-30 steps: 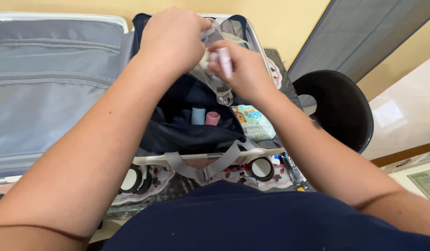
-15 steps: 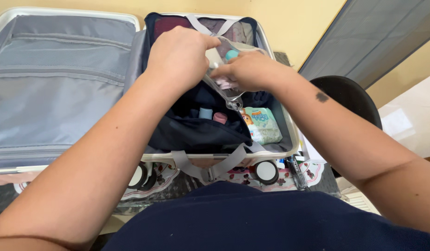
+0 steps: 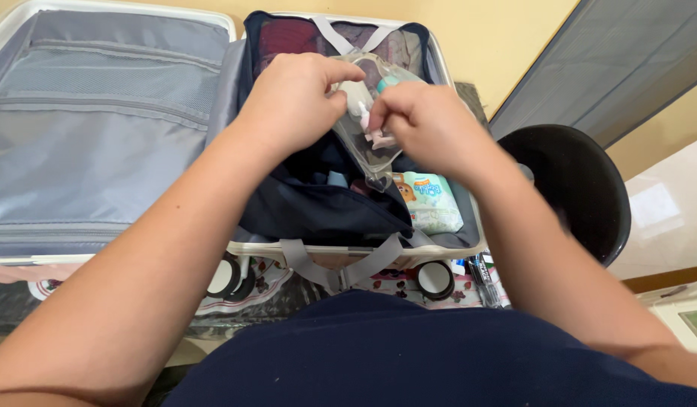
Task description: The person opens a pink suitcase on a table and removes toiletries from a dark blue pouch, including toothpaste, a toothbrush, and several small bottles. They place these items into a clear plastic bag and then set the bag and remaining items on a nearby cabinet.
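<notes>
My left hand and my right hand both grip a clear plastic pouch above an open suitcase. Small toiletry bottles show inside the pouch, one with a teal cap. Under the pouch a dark navy bag lies in the suitcase. A pale green wipes pack lies to the bag's right. The grey lined lid is folded open to the left.
A black round stool stands to the right of the suitcase. Suitcase wheels and a grey strap with a buckle face me. A pen lies on a patterned cloth near the wheels.
The pink tube in my right hand a second ago now sits inside the pouch. Both hands have dropped lower over the navy bag and pinch the pouch's top.
</notes>
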